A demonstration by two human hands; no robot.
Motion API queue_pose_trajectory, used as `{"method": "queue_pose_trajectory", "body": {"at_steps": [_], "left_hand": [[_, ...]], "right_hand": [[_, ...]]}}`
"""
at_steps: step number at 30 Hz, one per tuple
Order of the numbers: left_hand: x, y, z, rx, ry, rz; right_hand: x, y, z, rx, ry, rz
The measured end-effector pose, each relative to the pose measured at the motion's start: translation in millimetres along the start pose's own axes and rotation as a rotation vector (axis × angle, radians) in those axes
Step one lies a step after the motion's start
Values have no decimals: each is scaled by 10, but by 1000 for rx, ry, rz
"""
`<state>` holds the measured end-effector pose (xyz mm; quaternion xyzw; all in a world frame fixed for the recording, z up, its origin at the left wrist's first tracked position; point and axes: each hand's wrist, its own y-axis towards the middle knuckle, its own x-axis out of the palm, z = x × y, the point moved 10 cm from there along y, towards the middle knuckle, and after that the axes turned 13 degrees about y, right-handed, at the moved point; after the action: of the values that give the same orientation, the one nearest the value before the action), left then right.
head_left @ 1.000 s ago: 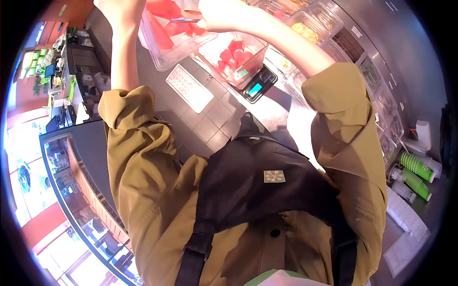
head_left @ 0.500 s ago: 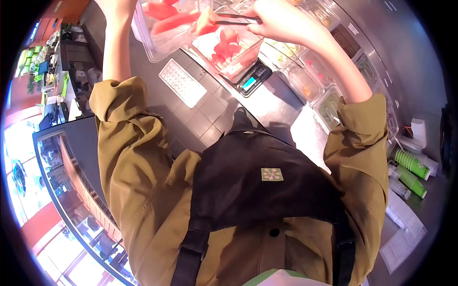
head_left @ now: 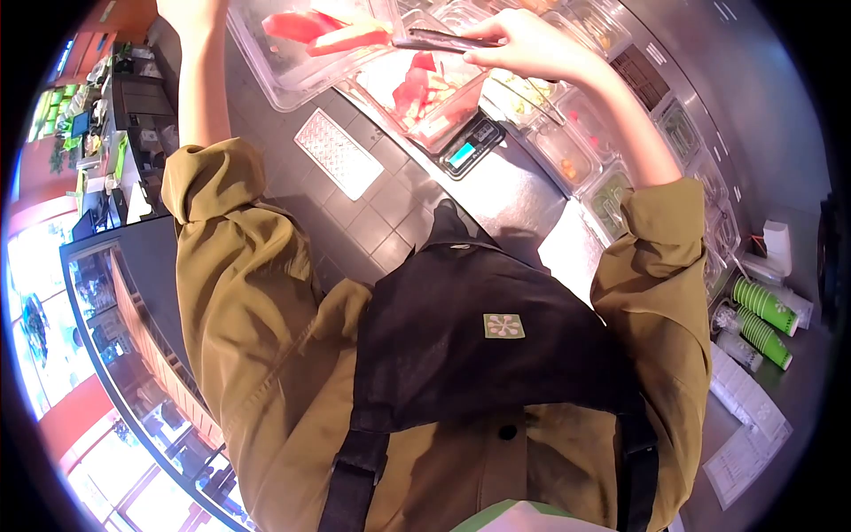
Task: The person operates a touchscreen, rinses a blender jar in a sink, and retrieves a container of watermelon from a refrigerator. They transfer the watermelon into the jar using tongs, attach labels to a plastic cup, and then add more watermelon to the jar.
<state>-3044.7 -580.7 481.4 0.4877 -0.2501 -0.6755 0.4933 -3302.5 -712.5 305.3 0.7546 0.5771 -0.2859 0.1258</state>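
At the upper left, my left hand (head_left: 193, 9) is cut off by the frame edge, its fingers out of sight. It supports a clear plastic tub (head_left: 285, 93), tilted out past the counter edge, with long red fruit pieces (head_left: 350, 37) that look like watermelon. My right hand (head_left: 523, 43) is closed around dark metal tongs (head_left: 443, 41), whose tips meet the end of one fruit piece over the tub's right side. Below the tongs, a clear square container (head_left: 448, 131) holds more red pieces. It stands on a black digital scale (head_left: 470, 149) with a lit blue display.
Clear food containers (head_left: 567, 160) with cut ingredients line the steel counter (head_left: 523, 164) on the right. Green paper cups (head_left: 764, 306) lie stacked at the far right. A white perforated mat (head_left: 339, 152) is on the tiled floor. A dark counter runs along the left.
My left hand and the tub have shifted left and slightly up. The tongs have lifted off the pile, and the fruit at their tips now lies lower and flatter.
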Motion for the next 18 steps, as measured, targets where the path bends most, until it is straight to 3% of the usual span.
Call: {"method": "queue_pose_trajectory", "body": {"at_steps": [3,4,5,6,10,11,12,14,15,16,17,18], "left_hand": [[-46,-36,-222,-74,21,26],[-79,-32,-269,-66,73,45],[-122,-27,-329,-59,126,65],[-183,-122,-813,-447,-11,113],[-259,-249,-1795,-699,-102,-3],[-265,-281,-1691,-532,-313,-11],[-254,-404,-1876,-715,-390,4],[-323,-711,-2017,-1023,-416,-80],[-498,-894,-2010,-1102,-355,-96],[-583,-1020,-2169,-1116,-489,-159],[-791,-1186,-2049,-1178,-346,-13],[-883,-1372,-2193,-1235,-455,-83]], "right_hand": [[-207,-67,-109,-394,122,86],[-205,-173,-135,18,167,-90],[-234,-210,-120,52,201,-40],[-274,-240,-83,86,233,10],[-411,-324,-7,39,395,73],[-437,-343,-6,33,434,76],[-460,-351,-4,45,410,65],[-552,-353,-83,-145,81,161],[-586,-331,-173,-246,-87,208],[-484,-325,-430,-224,-313,143],[-314,-371,-660,-510,-636,229],[-112,-267,-686,-614,-710,179]]}}
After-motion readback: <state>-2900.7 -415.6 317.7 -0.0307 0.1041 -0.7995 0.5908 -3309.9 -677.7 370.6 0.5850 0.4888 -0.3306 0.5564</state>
